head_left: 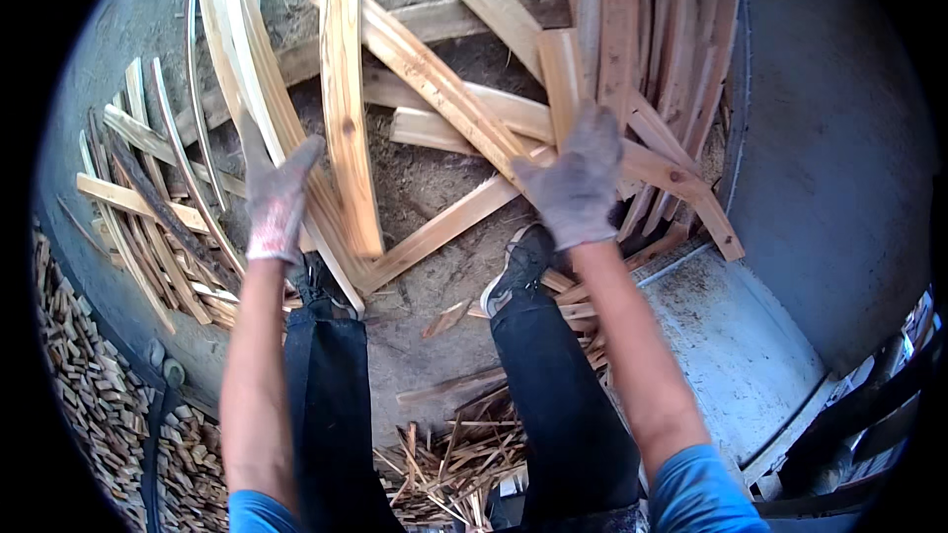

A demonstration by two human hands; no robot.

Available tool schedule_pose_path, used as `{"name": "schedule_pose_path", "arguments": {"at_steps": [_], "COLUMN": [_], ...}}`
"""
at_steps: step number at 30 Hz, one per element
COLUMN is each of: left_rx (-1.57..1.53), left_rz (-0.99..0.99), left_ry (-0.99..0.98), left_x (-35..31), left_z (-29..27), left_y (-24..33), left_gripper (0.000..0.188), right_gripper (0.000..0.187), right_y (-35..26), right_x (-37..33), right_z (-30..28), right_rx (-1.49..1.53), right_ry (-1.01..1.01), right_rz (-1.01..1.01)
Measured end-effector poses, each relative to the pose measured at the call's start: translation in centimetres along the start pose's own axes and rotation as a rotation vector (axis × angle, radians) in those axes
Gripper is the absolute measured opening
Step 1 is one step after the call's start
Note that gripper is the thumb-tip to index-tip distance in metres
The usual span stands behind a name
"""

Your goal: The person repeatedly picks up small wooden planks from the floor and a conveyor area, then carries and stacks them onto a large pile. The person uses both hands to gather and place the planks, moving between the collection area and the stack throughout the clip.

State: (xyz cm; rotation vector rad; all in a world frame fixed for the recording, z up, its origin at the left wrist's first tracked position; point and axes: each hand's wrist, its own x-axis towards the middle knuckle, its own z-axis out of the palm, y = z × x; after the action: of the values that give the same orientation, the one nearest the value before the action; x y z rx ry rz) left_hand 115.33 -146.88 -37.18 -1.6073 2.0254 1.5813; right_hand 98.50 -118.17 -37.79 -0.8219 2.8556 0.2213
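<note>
I wear grey work gloves on both hands. My left hand (279,195) is closed around a few long pale wooden boards (259,89), which slant from the upper left down toward my left foot. My right hand (576,181) grips a shorter wooden board (562,74) that points away from me, its lower end hidden by the glove. Between my hands lies a wide knotty plank (346,104). A grooved board (434,79) runs diagonally to my right thumb, crossing other boards (449,227) on the ground.
Upright-looking long boards (671,39) are bunched at the far right. Narrow strips and a dark stick (158,202) lie at left. Small cut blocks (89,365) are heaped at lower left, splintered scraps (459,464) between my legs. A pale metal sheet (736,345) lies at right.
</note>
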Motion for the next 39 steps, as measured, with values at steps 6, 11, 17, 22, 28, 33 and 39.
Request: {"name": "schedule_pose_path", "arguments": {"at_steps": [6,11,17,22,28,33,39], "left_rx": [0.579,0.437,0.040,0.131,0.196,-0.020,-0.290], "left_rz": [0.232,-0.003,-0.100,-0.045,0.055,0.074,0.024], "left_ry": [0.272,0.248,-0.019,0.011,-0.008,-0.272,-0.563], "left_x": [3.4,4.3,4.9,4.2,-1.3,-5.5,0.6], "left_z": [-1.7,-2.6,-4.2,-4.8,1.4,11.2,21.4], "left_y": [-6.2,-9.6,-9.6,-9.2,-2.4,1.2,5.0], "left_gripper": [0.103,0.101,0.095,0.088,0.073,0.066,0.078], "right_gripper": [0.113,0.094,0.078,0.078,0.102,0.115,0.119], "right_y": [2.9,3.2,-2.2,-8.4,-6.9,4.2,7.6], "right_x": [1.8,1.0,-1.7,1.0,5.8,8.1,13.2], "right_z": [0.8,1.0,-2.2,-5.9,-2.7,0.1,0.2], "right_rx": [-0.140,0.033,0.325,0.599,0.384,0.052,0.440], "right_ry": [-0.310,-0.531,-0.415,-0.294,-0.195,-0.133,-0.332], "right_rz": [0.083,0.274,0.361,0.139,0.010,0.275,0.331]}}
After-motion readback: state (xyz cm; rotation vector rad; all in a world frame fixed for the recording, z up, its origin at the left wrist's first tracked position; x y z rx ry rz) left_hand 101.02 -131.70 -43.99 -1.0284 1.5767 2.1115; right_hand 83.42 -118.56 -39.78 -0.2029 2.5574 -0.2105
